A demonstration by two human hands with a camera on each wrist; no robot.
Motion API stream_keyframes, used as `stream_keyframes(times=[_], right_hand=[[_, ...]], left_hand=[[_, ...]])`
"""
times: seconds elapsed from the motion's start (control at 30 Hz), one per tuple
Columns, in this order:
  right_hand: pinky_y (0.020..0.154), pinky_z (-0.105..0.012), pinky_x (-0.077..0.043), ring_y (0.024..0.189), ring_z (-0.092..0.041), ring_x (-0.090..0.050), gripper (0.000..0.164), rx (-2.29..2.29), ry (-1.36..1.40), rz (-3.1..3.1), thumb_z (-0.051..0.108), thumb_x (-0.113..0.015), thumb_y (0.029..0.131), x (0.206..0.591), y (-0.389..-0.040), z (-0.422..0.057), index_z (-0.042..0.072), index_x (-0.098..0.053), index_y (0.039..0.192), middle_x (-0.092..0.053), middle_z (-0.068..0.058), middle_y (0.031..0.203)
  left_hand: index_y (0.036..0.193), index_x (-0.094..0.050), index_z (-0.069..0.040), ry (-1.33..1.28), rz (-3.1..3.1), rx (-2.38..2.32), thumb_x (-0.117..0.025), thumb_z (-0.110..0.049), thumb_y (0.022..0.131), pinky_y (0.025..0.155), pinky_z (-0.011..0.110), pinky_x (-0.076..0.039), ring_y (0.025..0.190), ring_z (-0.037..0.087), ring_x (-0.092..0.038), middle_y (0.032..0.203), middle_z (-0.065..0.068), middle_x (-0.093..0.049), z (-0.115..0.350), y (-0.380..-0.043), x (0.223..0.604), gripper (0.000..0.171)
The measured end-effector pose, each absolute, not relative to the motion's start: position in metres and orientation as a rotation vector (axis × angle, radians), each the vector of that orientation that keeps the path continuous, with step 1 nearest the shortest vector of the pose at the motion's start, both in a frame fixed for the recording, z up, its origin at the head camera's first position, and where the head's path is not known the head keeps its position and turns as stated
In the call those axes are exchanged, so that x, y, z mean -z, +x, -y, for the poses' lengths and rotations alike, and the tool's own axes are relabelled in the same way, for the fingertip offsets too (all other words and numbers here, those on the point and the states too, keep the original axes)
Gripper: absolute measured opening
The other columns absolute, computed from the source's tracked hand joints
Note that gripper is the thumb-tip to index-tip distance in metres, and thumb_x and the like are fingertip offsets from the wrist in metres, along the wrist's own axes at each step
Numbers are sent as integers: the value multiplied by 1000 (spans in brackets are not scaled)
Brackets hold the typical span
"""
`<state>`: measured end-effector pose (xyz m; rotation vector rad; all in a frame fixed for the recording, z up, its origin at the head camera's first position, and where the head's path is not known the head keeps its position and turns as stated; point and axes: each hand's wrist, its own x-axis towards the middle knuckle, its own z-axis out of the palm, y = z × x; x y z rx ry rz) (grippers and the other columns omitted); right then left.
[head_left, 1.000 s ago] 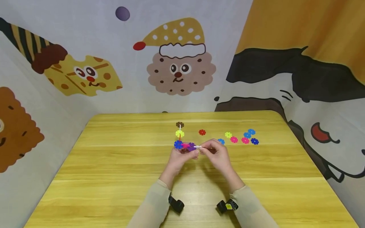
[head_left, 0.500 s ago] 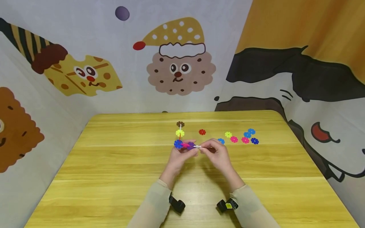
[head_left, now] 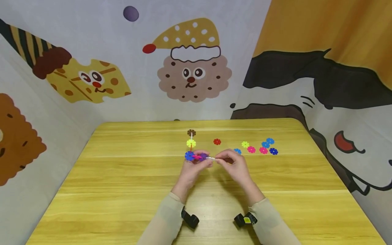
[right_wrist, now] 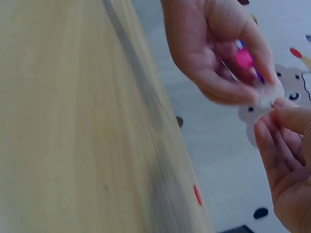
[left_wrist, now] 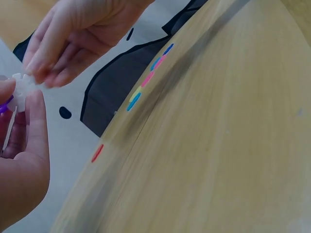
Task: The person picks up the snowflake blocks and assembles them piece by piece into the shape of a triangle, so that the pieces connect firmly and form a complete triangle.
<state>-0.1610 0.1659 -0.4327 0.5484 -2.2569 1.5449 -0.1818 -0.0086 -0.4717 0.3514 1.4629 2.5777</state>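
My left hand (head_left: 193,170) grips a joined chain of notched plastic snowflake discs above the table. In it a dark blue disc (head_left: 189,156), a pink disc (head_left: 197,157) and a purple disc (head_left: 203,157) run rightward. From the blue one, a red edge-on disc (head_left: 191,148), a yellow disc (head_left: 191,143), a white edge-on piece and a brown disc (head_left: 191,132) rise away. At the right end sits a white disc (left_wrist: 20,90), touching the purple one. My right hand (head_left: 234,166) pinches its outer edge between thumb and fingers. Fingers partly cover both joints.
Loose discs lie on the wooden table (head_left: 122,183) beyond my hands: a red disc (head_left: 217,141), a yellow disc (head_left: 245,144), and several pink and blue ones, such as a dark blue disc (head_left: 273,151). A cartoon-printed cloth (head_left: 122,41) hangs behind the table.
The chain has tilted slightly, its blue, yellow and brown discs shifting a little left. Both hands stay nearly in place, the right one a touch further right.
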Motion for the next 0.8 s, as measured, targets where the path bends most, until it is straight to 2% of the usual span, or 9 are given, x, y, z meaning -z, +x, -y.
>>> stream_keyframes(times=[0.13,0.23,0.3,0.37,0.43,0.53,0.6,0.8], right_hand=[[70,-17,-54,76,-10,-63,7,-1549,416,2249,-9,-72,85,454,-180,-191,-5,-70,90,-69,-19,86],[70,-13,-50,78,-7,-60,7,-1516,232,2319,1,-73,88,465,-191,-212,-2,-72,94,-70,-15,89],[72,-15,-50,80,-10,-62,10,-1445,143,2412,6,-73,90,471,-196,-225,-1,-72,97,-71,-14,91],[73,-23,-52,82,-17,-64,13,-1349,99,2517,9,-72,91,477,-202,-237,0,-72,101,-71,-13,92],[74,-30,-53,84,-24,-64,16,-1266,80,2613,9,-72,92,481,-205,-247,0,-72,104,-70,-13,92],[72,-37,-51,82,-26,-62,22,-1165,89,2716,8,-72,91,484,-211,-255,-1,-70,110,-66,-10,87],[70,-36,-48,79,-25,-59,27,-1118,105,2757,9,-73,90,486,-214,-258,-1,-70,115,-63,-8,83],[65,-35,-41,73,-23,-50,33,-971,143,2862,16,-75,89,488,-224,-256,2,-69,119,-59,-6,80]], left_hand=[[100,-71,-8,290,-1478,-2568,-69,11,85,79,34,-59,79,22,-69,91,9,-72,13,-183,472,24],[104,-70,-1,253,-1475,-2560,-70,9,85,81,35,-58,81,24,-70,93,11,-72,16,-183,471,22],[108,-66,6,245,-1476,-2554,-70,9,85,82,36,-58,81,23,-70,93,11,-72,17,-183,471,24],[108,-66,7,244,-1472,-2550,-70,10,84,82,35,-58,81,23,-70,93,12,-72,18,-183,471,24],[110,-63,12,243,-1471,-2547,-70,10,84,81,35,-58,80,22,-70,92,11,-72,18,-184,471,26],[109,-61,15,245,-1471,-2548,-69,11,84,80,34,-59,79,21,-70,91,10,-72,18,-184,472,26],[114,-54,21,250,-1474,-2550,-69,11,85,79,34,-59,78,21,-70,91,10,-72,18,-184,471,34],[114,-55,21,267,-1490,-2540,-70,10,85,81,38,-59,77,20,-70,92,11,-72,19,-185,471,35]])
